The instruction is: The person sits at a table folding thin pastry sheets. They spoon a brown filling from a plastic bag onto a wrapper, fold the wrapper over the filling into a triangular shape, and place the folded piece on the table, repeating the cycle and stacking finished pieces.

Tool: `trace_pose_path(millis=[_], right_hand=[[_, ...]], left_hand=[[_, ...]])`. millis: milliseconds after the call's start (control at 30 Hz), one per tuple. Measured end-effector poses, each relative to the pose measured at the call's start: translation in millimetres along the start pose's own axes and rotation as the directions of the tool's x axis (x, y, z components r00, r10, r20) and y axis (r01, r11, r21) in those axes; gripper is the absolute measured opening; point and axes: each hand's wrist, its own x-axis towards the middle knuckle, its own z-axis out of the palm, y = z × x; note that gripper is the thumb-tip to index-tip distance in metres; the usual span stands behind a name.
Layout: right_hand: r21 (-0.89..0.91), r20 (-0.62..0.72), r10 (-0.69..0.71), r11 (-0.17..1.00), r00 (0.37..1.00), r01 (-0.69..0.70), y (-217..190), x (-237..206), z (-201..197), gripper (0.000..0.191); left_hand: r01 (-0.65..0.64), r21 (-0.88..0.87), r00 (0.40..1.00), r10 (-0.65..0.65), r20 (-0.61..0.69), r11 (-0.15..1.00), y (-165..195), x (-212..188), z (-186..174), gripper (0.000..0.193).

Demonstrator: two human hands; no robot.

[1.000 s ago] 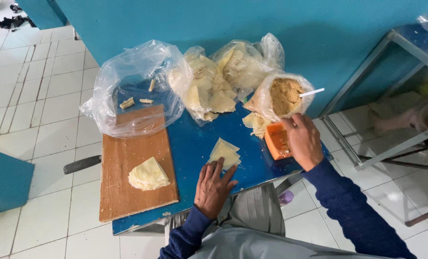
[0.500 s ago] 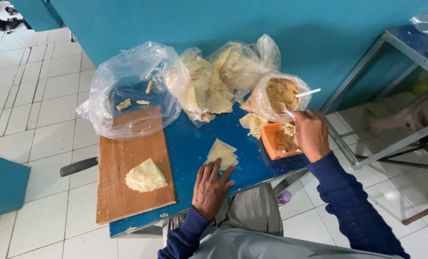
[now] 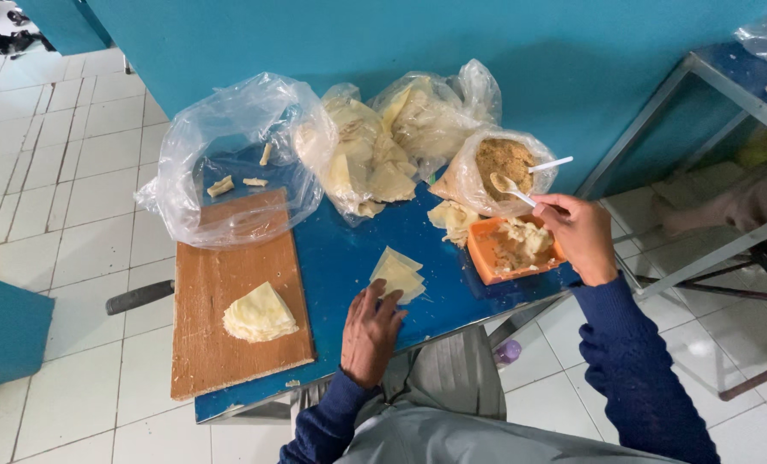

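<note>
My right hand point(image 3: 578, 235) holds a white plastic spoon point(image 3: 510, 190) with a scoop of pale filling on it, raised between the bag of brown filling point(image 3: 505, 166) and the orange tray point(image 3: 483, 258) of filling. My left hand point(image 3: 371, 333) rests flat on the blue table point(image 3: 340, 249), fingertips touching a small stack of pale triangular dough wrappers point(image 3: 398, 274). A second white spoon point(image 3: 551, 164) sticks out of the filling bag.
A wooden cutting board point(image 3: 229, 309) at the left carries a folded stack of wrappers point(image 3: 259, 314). Clear plastic bags point(image 3: 229, 163) of dough pieces point(image 3: 366, 163) crowd the table's back. A metal-framed table point(image 3: 727, 94) stands at the right, and white tiled floor lies around.
My right hand has lifted the spoon out of the orange tray and moved it up toward the filling bag. My left hand has stayed by the wrappers.
</note>
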Motion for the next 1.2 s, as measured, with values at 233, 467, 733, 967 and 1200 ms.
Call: trace_pose_path(millis=[233,467,733,967,1200], right_hand=[[0.243,0.331,-0.064,0.97,0.941,-0.02,-27,-50,41,0.025],[0.036,0.413,-0.231,0.971,0.881,0.238,-36,-83,95,0.017],[-0.172,0.355,-0.564,0.744,0.746,0.645,-38,-104,100,0.025],[-0.22,0.334,-0.686,0.61,0.646,0.762,-31,-110,97,0.034],[-0.225,0.338,-0.671,0.624,0.66,0.749,-29,-113,96,0.034]], left_hand=[[0.258,0.095,0.958,-0.242,-0.152,0.961,-5,7,-5,0.022],[0.27,0.114,0.955,-0.251,-0.16,0.956,-17,17,4,0.025],[0.289,0.075,0.951,-0.277,-0.139,0.954,-24,20,11,0.016],[0.221,0.016,0.966,-0.217,-0.138,0.975,-21,20,9,0.013],[0.127,-0.036,0.98,-0.131,-0.152,0.991,-19,22,6,0.014]])
